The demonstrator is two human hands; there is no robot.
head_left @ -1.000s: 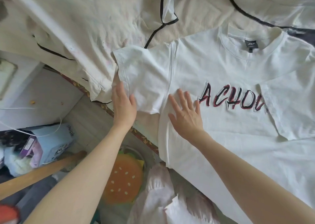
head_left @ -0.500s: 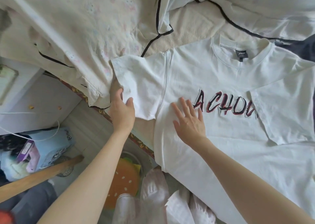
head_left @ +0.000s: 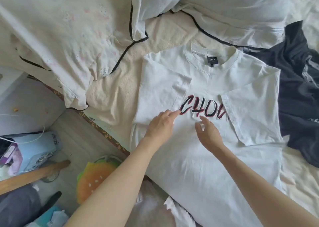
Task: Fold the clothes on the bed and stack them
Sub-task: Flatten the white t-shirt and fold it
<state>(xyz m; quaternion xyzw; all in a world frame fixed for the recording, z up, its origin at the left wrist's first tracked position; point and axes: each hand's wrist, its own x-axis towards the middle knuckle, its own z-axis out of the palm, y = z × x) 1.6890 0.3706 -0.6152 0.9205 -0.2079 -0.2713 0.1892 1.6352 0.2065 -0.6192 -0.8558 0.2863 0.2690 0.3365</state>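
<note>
Cream bed carried a white T-shirt, both sleeves folded inward. Both hands, left hand and right hand, hovered empty and relaxed over its chest lettering; folding the body lengthwise probably came next.

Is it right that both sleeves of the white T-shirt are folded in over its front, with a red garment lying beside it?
Not quite: the garment beside the white T-shirt is black, not red, as the head view shows. Both sleeves are indeed folded in.

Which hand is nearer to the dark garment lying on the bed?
The right hand. It lies over the white T-shirt's middle, left of the dark garment. The left hand is farther left.
</note>
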